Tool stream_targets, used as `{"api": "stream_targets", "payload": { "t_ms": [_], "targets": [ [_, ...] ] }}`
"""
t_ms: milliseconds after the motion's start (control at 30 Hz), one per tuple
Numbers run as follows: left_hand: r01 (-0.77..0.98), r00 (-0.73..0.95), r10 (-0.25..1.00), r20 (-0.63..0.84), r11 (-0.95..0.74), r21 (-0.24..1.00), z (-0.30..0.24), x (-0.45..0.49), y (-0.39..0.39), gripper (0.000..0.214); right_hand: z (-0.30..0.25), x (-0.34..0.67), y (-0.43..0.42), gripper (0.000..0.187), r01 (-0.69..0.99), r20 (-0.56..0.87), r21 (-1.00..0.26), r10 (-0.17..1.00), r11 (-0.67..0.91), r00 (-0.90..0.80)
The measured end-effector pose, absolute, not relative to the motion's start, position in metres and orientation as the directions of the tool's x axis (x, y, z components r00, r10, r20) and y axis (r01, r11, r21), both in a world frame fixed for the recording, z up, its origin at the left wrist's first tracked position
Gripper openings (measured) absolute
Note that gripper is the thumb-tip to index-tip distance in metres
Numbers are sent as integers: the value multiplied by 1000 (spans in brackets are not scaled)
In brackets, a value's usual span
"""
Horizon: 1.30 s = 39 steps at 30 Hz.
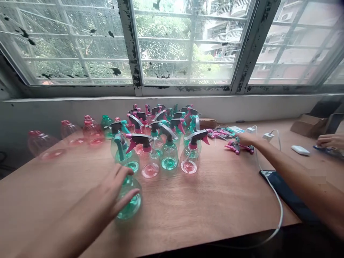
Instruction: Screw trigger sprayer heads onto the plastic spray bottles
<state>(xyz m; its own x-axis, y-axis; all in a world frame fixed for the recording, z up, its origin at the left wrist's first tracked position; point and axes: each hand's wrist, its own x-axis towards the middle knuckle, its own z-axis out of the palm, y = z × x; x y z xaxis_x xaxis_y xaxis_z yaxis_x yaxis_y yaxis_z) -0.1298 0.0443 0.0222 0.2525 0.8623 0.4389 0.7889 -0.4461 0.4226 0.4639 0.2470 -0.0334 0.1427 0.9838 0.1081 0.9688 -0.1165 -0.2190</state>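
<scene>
My left hand [118, 191] is around the upper part of a translucent green bottle [131, 206] near the front of the table, thumb on its right side. The bottle stands upright; its neck is hidden by the hand. My right hand [245, 139] reaches over a pile of loose trigger spray heads [233, 146], pink, green and black, at the right. Its fingers are partly hidden and blurred, so whether they hold one is unclear. Between the hands stands a cluster of pink and green spray bottles [169, 157] with trigger heads on.
Several headless pink bottles [92, 132] and a green one [106, 123] stand at the left back. A white cable [281, 211] crosses the table's right side past a dark tablet-like slab [285, 193]. Another person's hand [330, 141] is at the far right, near a white mouse-like object [300, 150].
</scene>
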Motion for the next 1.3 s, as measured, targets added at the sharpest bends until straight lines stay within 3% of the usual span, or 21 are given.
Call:
{"api": "stream_targets", "payload": {
  "t_ms": [67, 167, 267, 467, 733, 867, 967, 1067, 1200, 1300],
  "targets": [
    [868, 341, 853, 396, -447, 215, 18, -110, 26, 40, -33, 465, 248, 23, 969, 78, -210, 986, -128, 147],
    [871, 401, 815, 418, -481, 103, 9, -87, 7, 48, -30, 469, 248, 24, 967, 57, -211, 986, -142, 158],
    [836, 392, 801, 452, -516, 189, -3, -69, -5, 55, -29, 471, 247, 25, 963, -4, -206, 984, -173, 176],
    [666, 190, 864, 467, -463, 585, -33, -40, -21, 70, -27, 468, 241, 23, 968, -78, -189, 985, -167, 154],
    [500, 178, 887, 427, -455, 737, -60, -34, -20, 82, -9, 444, 216, 22, 972, 45, -166, 983, -168, 177],
    [516, 168, 926, 337, -374, 771, -64, -32, -15, 84, 11, 423, 186, 29, 972, 273, -175, 941, -155, 199],
    [512, 162, 939, 303, -342, 788, -68, -30, -12, 94, 23, 395, 149, 33, 982, 483, -181, 864, -60, 142],
    [446, 173, 941, 290, -337, 829, -70, -32, -11, 91, 22, 358, 89, 42, 976, 628, -201, 776, 89, 58],
    [502, 179, 901, 395, -429, 751, -67, -38, -12, 81, -3, 319, -7, 41, 906, 669, -251, 738, 340, -91],
    [555, 171, 861, 479, -486, 675, -63, -40, -13, 75, -24, 310, -50, 44, 831, 579, -246, 763, 498, -286]
  ]
}}
